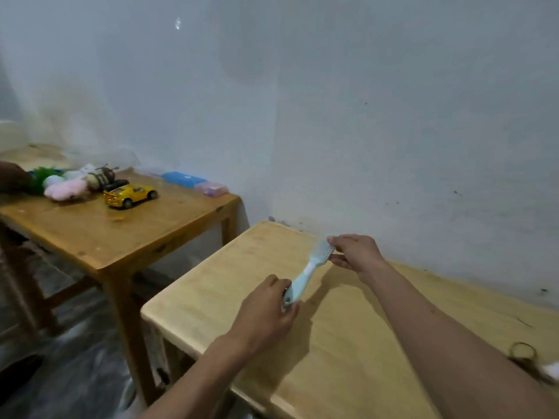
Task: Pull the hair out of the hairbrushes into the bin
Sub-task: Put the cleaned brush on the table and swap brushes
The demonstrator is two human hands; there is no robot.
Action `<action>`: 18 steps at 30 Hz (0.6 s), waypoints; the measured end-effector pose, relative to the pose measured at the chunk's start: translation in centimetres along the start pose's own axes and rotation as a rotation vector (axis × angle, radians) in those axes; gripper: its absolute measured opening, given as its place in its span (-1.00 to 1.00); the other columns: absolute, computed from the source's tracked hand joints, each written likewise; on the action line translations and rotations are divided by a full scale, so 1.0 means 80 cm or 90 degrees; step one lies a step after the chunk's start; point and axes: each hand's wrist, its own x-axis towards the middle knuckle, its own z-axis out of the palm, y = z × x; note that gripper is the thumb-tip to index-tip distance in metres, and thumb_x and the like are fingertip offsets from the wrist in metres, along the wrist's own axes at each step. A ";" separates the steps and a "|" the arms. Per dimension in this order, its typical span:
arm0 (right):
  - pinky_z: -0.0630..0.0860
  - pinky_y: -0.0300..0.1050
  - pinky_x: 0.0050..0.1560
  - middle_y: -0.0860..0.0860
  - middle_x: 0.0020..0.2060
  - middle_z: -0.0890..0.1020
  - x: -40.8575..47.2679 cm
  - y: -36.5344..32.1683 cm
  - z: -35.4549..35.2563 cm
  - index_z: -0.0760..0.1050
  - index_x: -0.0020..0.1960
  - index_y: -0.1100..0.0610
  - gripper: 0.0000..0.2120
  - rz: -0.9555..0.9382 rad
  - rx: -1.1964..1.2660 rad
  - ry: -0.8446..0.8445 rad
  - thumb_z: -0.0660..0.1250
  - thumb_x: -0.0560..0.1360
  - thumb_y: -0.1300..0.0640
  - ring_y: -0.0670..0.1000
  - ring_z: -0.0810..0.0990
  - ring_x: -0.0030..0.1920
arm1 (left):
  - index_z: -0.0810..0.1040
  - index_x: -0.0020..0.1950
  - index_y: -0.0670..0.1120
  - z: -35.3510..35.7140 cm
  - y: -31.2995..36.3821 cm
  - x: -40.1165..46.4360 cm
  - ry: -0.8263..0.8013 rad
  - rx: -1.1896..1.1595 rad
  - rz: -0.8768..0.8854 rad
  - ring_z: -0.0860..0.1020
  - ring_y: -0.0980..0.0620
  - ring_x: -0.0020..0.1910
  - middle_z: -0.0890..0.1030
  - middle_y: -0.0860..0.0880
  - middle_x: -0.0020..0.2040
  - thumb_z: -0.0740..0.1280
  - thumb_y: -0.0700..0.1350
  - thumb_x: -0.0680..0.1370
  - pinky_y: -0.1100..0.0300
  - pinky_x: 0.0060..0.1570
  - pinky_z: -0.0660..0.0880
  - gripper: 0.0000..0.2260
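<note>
Above a pale wooden table (230, 285), the left hand (266, 313) grips a light-blue plastic hairbrush's (305, 275) handle while the right hand's (355, 254) fingers pinch its bristled head.

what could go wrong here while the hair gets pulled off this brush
No bin shows in this view, so hair pulled free by the right hand from the light blue hairbrush may drop on the pale table or the floor. The left hand pinches only the handle's end, so a hard tug could twist the brush loose. A loose hair clump near the table's right side could get swept off by the forearm.
</note>
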 end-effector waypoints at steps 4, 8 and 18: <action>0.66 -0.07 -0.31 0.26 -0.13 0.71 0.061 0.017 -0.013 0.60 -0.12 0.29 -0.85 0.019 -0.076 0.051 0.51 0.49 0.21 0.13 0.69 -0.36 | 0.56 0.19 -0.04 0.031 0.008 0.048 -0.063 0.023 0.004 0.50 -0.02 -0.11 0.46 -0.01 -0.01 0.33 0.07 0.57 0.15 -0.22 0.33 -0.73; 0.68 0.03 -0.25 0.24 -0.32 0.71 0.107 0.025 -0.007 0.67 -0.21 0.29 -0.80 0.021 -0.168 0.104 0.51 0.47 0.15 0.14 0.66 -0.40 | 0.58 0.09 -0.07 0.056 0.003 0.085 -0.070 0.044 0.002 0.45 -0.02 -0.12 0.43 0.00 -0.06 0.30 0.11 0.56 0.13 -0.21 0.32 -0.72; 0.69 0.04 -0.24 0.15 -0.36 0.72 0.146 0.029 0.004 0.67 -0.20 0.26 -0.74 -0.004 -0.322 0.168 0.43 0.45 0.04 0.16 0.73 -0.35 | 0.56 -0.05 -0.07 0.073 -0.010 0.127 -0.130 -0.004 -0.015 0.46 -0.04 -0.14 0.47 -0.03 -0.13 0.38 0.21 0.50 0.06 -0.17 0.36 -0.66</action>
